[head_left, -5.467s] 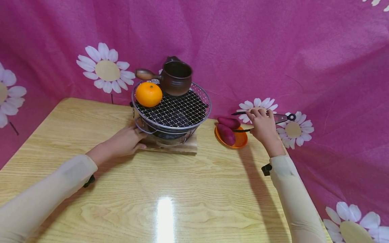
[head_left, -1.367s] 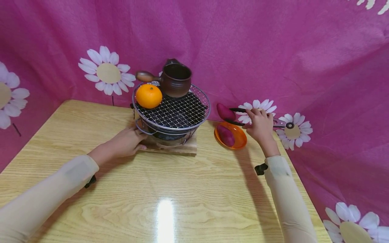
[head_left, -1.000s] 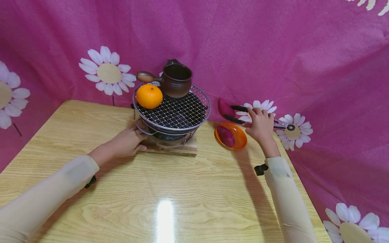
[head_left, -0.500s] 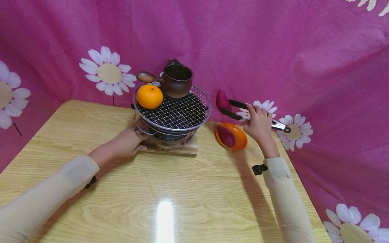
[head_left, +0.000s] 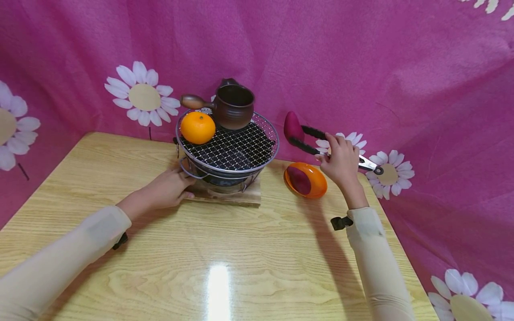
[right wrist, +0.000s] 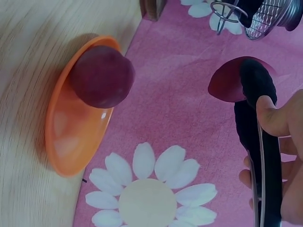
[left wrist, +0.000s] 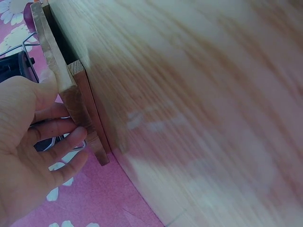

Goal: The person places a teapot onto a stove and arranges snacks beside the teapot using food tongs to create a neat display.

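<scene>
My right hand (head_left: 341, 162) grips black-and-silver tongs (head_left: 366, 165). Between their black tips a purple sweet potato (head_left: 293, 127) is held in the air, above an orange plate (head_left: 319, 180). A second sweet potato (right wrist: 102, 76) lies on that plate. At the left, my left hand (head_left: 166, 187) holds the edge of a wooden board (left wrist: 54, 52), thumb on its upper face and fingers at its end. On the board stands a round grill (head_left: 241, 154) with a wire mesh top. An orange fruit (head_left: 198, 128) and a dark brown side-handled pot (head_left: 234, 107) sit on the mesh.
The light wooden table (head_left: 176, 263) extends in front of the grill and plate. Behind and to the right hangs a magenta cloth (head_left: 341, 58) with white flowers. The grill's wire handle (head_left: 188, 169) sticks out near my left hand.
The right hand's tongs have closed on one sweet potato, lifted it off the orange plate, and raised it further, tilting it more upright. My left hand has stayed at the board.
</scene>
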A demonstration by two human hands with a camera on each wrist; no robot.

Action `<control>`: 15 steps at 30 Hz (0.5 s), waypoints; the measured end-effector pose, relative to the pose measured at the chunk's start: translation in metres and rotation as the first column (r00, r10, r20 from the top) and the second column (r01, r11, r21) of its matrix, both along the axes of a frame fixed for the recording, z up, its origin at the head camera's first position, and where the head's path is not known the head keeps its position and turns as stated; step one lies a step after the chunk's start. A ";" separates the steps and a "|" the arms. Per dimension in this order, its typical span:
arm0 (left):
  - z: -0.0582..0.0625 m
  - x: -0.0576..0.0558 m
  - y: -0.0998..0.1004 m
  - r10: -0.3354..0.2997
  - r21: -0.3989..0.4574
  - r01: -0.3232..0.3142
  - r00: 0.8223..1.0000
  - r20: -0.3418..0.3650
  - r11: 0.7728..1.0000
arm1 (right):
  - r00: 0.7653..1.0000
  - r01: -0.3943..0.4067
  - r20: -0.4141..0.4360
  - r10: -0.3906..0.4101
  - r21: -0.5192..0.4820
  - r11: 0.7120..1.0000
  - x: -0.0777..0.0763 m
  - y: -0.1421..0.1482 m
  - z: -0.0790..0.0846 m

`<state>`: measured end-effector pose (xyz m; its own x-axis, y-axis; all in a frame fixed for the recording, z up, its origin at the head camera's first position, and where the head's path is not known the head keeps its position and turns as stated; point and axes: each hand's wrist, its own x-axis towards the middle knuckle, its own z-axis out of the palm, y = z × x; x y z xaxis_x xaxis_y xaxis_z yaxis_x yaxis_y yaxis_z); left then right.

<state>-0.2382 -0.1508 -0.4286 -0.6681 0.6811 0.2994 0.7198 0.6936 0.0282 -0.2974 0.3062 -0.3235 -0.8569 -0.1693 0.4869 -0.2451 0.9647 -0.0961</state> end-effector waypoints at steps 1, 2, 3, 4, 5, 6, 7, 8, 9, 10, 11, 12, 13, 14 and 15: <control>0.000 0.000 0.000 -0.003 0.000 0.003 1.000 -0.005 1.000 | 1.000 -0.001 -0.007 0.001 -0.005 1.000 0.000 0.000 0.000; 0.000 -0.001 0.000 -0.006 0.000 0.006 1.000 -0.010 1.000 | 1.000 -0.002 -0.013 0.002 -0.010 1.000 0.000 -0.001 0.000; 0.000 -0.001 0.000 -0.007 -0.002 0.007 1.000 -0.013 1.000 | 1.000 -0.002 -0.016 0.002 -0.014 1.000 0.001 -0.001 0.000; 0.000 -0.001 0.000 -0.008 -0.004 0.008 1.000 -0.017 1.000 | 1.000 -0.002 -0.021 0.001 -0.019 1.000 0.001 -0.001 0.000; -0.001 -0.001 0.000 -0.009 -0.007 0.009 1.000 -0.019 1.000 | 1.000 -0.002 -0.025 0.001 -0.024 1.000 0.001 -0.002 0.001; 0.000 -0.001 0.000 -0.010 -0.009 0.010 1.000 -0.020 1.000 | 1.000 0.000 -0.029 0.000 -0.027 1.000 0.002 -0.003 0.001; 0.000 -0.001 0.000 -0.009 -0.011 0.009 1.000 -0.019 1.000 | 0.999 0.000 -0.033 -0.001 -0.031 1.000 0.003 -0.003 0.001; 0.000 -0.001 0.000 -0.008 -0.011 0.008 1.000 -0.018 1.000 | 0.999 0.001 -0.039 -0.002 -0.034 0.999 0.003 -0.004 0.001; 0.000 -0.001 0.000 -0.006 -0.009 0.006 1.000 -0.017 1.000 | 0.999 0.000 -0.046 -0.002 -0.039 0.999 0.004 -0.005 0.002; 0.000 0.000 0.000 -0.004 -0.005 0.004 1.000 -0.014 1.000 | 0.999 -0.001 -0.052 -0.002 -0.045 0.999 0.005 -0.005 0.002; 0.000 0.000 0.000 -0.002 -0.002 0.002 1.000 -0.011 1.000 | 0.998 -0.001 -0.058 -0.002 -0.049 0.999 0.005 -0.006 0.003; 0.000 0.000 0.000 -0.001 0.002 0.002 1.000 -0.009 1.000 | 0.998 -0.002 -0.064 -0.002 -0.056 0.998 0.006 -0.006 0.003; 0.000 0.000 0.000 -0.001 0.005 0.001 1.000 -0.008 1.000 | 0.998 -0.003 -0.069 -0.001 -0.064 0.998 0.006 -0.007 0.004; 0.000 0.000 0.000 0.000 0.008 0.000 1.000 -0.006 1.000 | 0.997 -0.004 -0.074 -0.001 -0.071 0.997 0.006 -0.007 0.005; 0.000 0.000 0.000 0.000 0.011 0.000 1.000 -0.004 1.000 | 0.997 -0.004 -0.079 -0.002 -0.078 0.997 0.007 -0.008 0.006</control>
